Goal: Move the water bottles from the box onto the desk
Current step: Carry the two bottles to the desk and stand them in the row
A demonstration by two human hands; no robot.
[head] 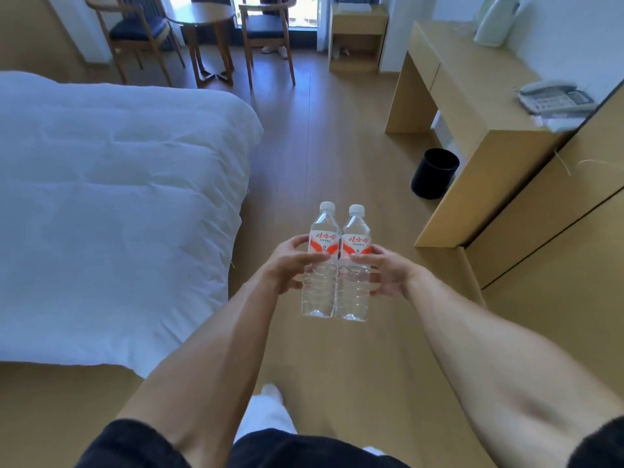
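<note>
Two clear water bottles with white caps and red-and-white labels stand upright side by side in front of me, above the wooden floor. My left hand (293, 261) grips the left bottle (320, 285) around its middle. My right hand (388, 271) grips the right bottle (353, 292) the same way. The bottles touch each other. The light wooden desk (472, 82) runs along the right wall, ahead and to the right of the bottles. No box is in view.
A bed with a white duvet (111, 204) fills the left side. A black waste bin (435, 173) stands on the floor beside the desk. A telephone (553, 97) and a kettle (494, 20) sit on the desk. Chairs and a round table (202, 15) stand at the far end.
</note>
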